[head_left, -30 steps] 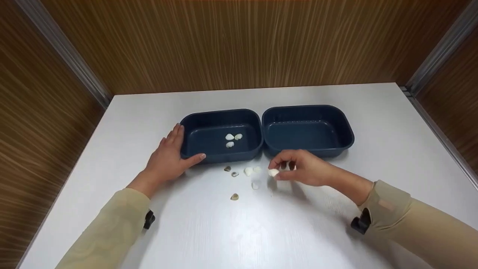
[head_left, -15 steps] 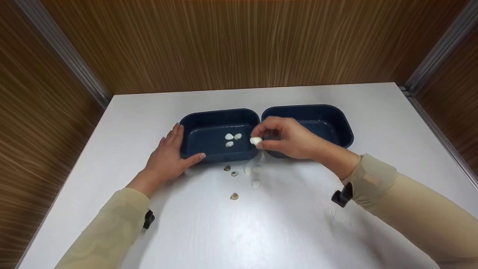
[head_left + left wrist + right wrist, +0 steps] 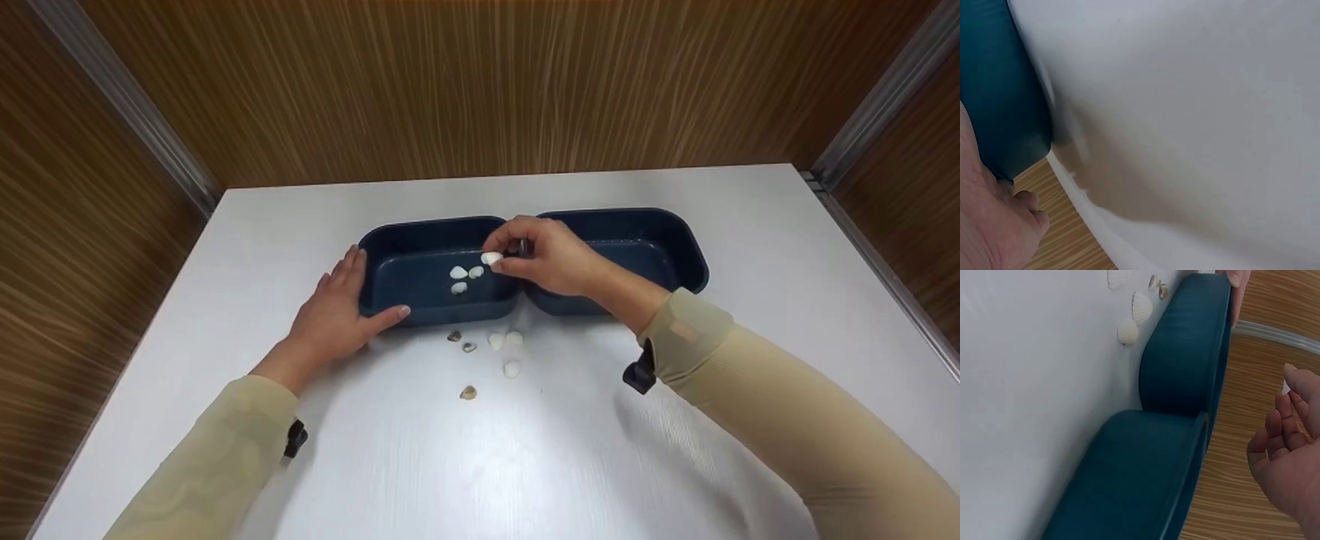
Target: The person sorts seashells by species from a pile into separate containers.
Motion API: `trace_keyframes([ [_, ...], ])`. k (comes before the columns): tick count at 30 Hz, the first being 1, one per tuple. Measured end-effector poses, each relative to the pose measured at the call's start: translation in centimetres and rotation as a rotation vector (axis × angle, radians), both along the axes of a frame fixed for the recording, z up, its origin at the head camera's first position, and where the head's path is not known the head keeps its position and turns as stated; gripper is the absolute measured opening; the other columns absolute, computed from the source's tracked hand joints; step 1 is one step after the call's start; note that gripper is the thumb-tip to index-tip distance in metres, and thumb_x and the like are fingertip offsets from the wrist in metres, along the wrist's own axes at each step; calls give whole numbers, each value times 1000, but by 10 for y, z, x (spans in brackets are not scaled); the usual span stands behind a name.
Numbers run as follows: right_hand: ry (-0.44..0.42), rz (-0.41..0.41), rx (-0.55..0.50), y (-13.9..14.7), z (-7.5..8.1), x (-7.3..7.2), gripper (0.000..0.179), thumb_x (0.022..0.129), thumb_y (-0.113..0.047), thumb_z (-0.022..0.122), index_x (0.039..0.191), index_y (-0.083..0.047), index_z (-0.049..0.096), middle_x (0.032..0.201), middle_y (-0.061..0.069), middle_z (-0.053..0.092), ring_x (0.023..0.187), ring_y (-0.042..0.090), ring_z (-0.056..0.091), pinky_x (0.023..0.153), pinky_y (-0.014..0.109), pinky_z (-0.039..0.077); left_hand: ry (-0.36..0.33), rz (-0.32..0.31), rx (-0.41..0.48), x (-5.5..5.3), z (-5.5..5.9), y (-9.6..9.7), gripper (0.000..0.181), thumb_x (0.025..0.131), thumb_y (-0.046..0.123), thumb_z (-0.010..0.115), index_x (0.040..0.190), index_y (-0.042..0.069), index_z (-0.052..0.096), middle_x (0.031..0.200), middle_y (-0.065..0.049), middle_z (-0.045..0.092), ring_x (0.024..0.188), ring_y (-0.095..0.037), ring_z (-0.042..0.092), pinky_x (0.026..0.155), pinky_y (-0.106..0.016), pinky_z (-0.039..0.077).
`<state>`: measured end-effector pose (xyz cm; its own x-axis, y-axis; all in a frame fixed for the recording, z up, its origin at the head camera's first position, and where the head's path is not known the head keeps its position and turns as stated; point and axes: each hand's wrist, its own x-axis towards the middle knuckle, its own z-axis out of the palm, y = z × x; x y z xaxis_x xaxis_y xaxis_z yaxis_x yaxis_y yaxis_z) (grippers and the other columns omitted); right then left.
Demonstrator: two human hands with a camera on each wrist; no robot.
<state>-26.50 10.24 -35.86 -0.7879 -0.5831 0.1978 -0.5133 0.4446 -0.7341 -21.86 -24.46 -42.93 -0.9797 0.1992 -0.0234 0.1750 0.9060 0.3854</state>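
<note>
Between thumb and fingertips my right hand [image 3: 551,255] pinches a white seashell [image 3: 491,258], held above the right side of the left blue bin [image 3: 442,311]. Three pale shells [image 3: 459,288] lie on that bin's floor. My left hand [image 3: 330,315] rests against the bin's left end, fingers along the side and thumb over the front rim. In the right wrist view, only a sliver of the pinched shell [image 3: 1285,387] shows at the fingertips. The left wrist view has part of the left hand [image 3: 999,225] against the bin's blue wall [image 3: 1002,84].
A second blue bin [image 3: 686,289] stands to the right, close beside the first, partly covered by the right forearm. On the white table in front lie three white shells [image 3: 511,368] and three small brownish shells [image 3: 469,392]. Wood-patterned panels [image 3: 480,90] rise behind and at both sides.
My right hand has lifted the white shell from in front of the bins and carried it up and left over the left bin. The left hand has stayed in place.
</note>
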Motion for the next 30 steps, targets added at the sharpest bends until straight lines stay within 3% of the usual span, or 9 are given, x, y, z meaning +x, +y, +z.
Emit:
trace_keyframes([
  [19, 8, -47, 53, -21, -28, -19, 20, 97, -9, 78, 117, -5, 77, 113, 10, 70, 104, 24, 62, 94, 38, 52, 1, -7, 6, 0, 0, -1, 125, 91, 88, 50, 170, 4, 2, 178, -13, -1, 163, -38, 8, 130, -54, 10],
  [30, 78, -69, 133, -21, -24, -22, 25, 99, -11, 77, 123, -6, 77, 122, 11, 72, 121, 30, 59, 110, 47, 43, -1, -14, 2, 1, 2, -1, 123, 93, 85, 52, 170, 3, 3, 178, -13, -1, 163, -38, 8, 131, -53, 9],
])
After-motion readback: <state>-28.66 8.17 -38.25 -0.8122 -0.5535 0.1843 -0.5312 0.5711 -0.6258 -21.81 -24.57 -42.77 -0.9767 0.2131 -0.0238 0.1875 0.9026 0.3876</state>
